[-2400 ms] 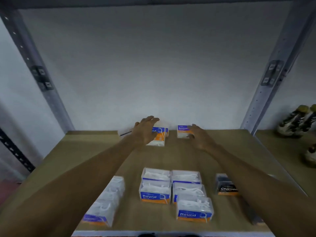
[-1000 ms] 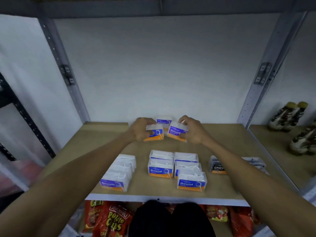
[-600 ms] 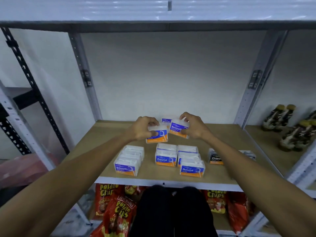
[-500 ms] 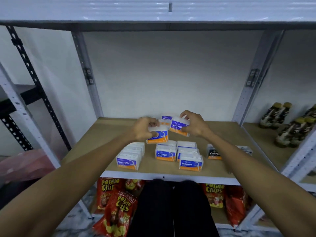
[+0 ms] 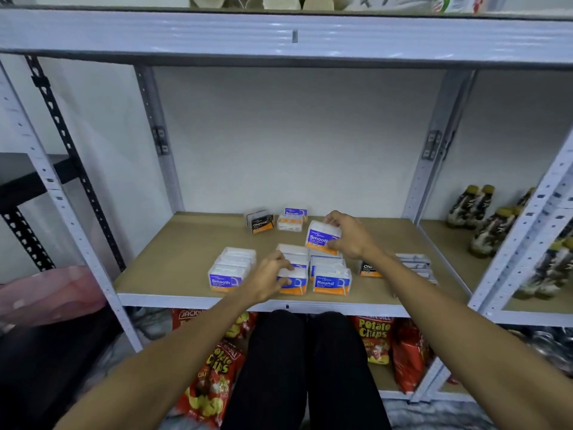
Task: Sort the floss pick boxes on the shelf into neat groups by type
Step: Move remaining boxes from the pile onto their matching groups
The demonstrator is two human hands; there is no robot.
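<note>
**Smooth box hovering over the Round pile**

You are pinching a clear plastic floss pick box with a blue-and-orange "Smooth" label [image 5: 322, 238] in your right hand [image 5: 348, 240], fingers over its top and thumb at its near edge. It is tilted and raised above the cluster of clear "Round" boxes [image 5: 331, 279]. If you are letting it down here, you are mixing types, and a slip from that light pinch is likely knocking the stacked Round boxes askew. The row of matching Smooth boxes [image 5: 229, 271] is lying just left on the tan wooden shelf [image 5: 173, 259]. Your left hand [image 5: 269, 276] is curling round a near box [image 5: 294, 282] at the cluster's left edge, and its label is hidden, so I cannot tell its type.
</note>
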